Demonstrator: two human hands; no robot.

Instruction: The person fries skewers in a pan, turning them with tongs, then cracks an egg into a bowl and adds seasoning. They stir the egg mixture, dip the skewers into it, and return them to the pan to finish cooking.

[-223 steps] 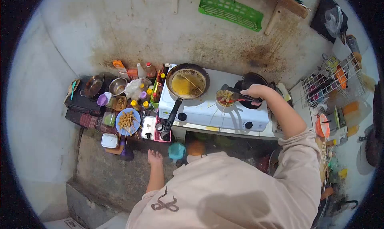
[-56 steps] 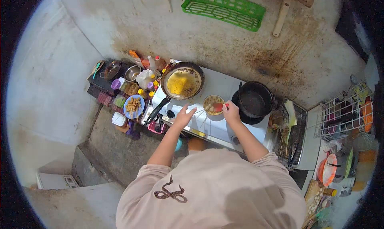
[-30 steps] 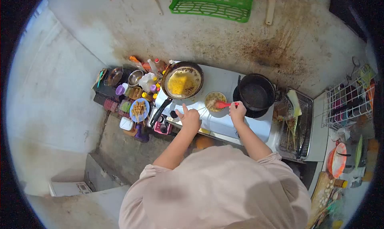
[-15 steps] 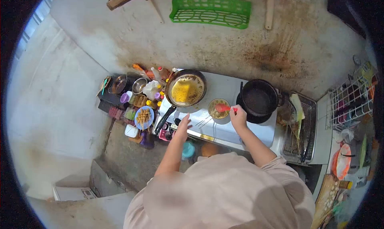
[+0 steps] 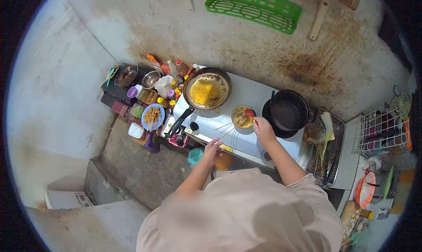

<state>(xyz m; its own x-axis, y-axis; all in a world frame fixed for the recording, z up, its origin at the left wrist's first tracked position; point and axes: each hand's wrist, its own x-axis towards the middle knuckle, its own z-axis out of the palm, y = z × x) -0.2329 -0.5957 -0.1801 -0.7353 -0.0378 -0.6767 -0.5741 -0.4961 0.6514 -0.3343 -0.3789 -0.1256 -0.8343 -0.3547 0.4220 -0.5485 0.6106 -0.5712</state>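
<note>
Head view: right hand (image 5: 263,131) pinches the handle of a red spoon (image 5: 249,113), its head in the bowl (image 5: 245,131) on the white stove (image 5: 261,93), between the frying pan (image 5: 229,93) and the dark pot (image 5: 291,111). Left hand (image 5: 212,151) is loosely spread near the stove's front edge, close to the thin sticks (image 5: 226,129); too small to tell if fingertips touch them.
</note>
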